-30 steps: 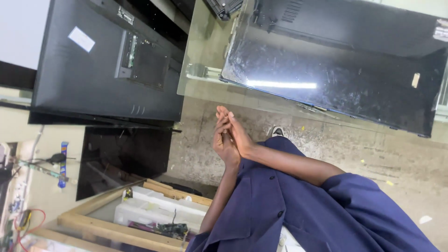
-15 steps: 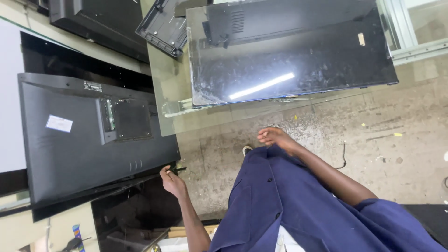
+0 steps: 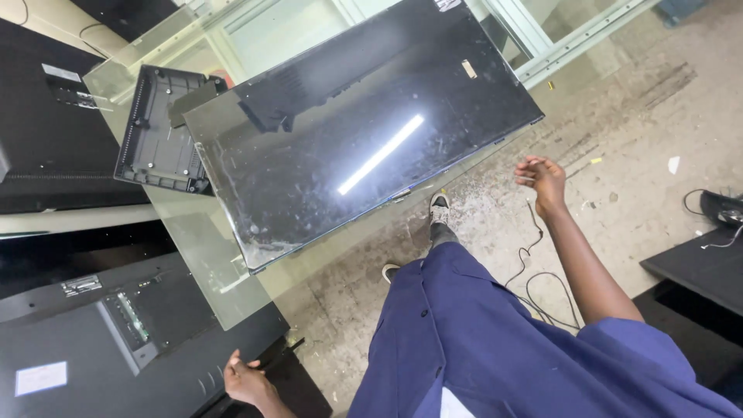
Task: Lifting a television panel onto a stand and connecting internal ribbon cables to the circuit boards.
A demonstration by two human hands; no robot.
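Large flat screen panel [image 3: 364,147] leans face-out, upper centre of frame, on the concrete floor [image 3: 619,155]. Second television [image 3: 116,348], back side up, fills lower left. Left hand [image 3: 246,381] now rests on its lower edge, fingers curled on the rim; a second ago both hands were pressed together. Right hand [image 3: 542,178] hangs free, loosely half-closed, holding nothing, centre right.

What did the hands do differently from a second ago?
The hands were pressed together; they have parted. The left hand went down to the edge of the black television back and rests on it. The right hand swung out, empty, above the floor. The big screen panel stayed leaning.
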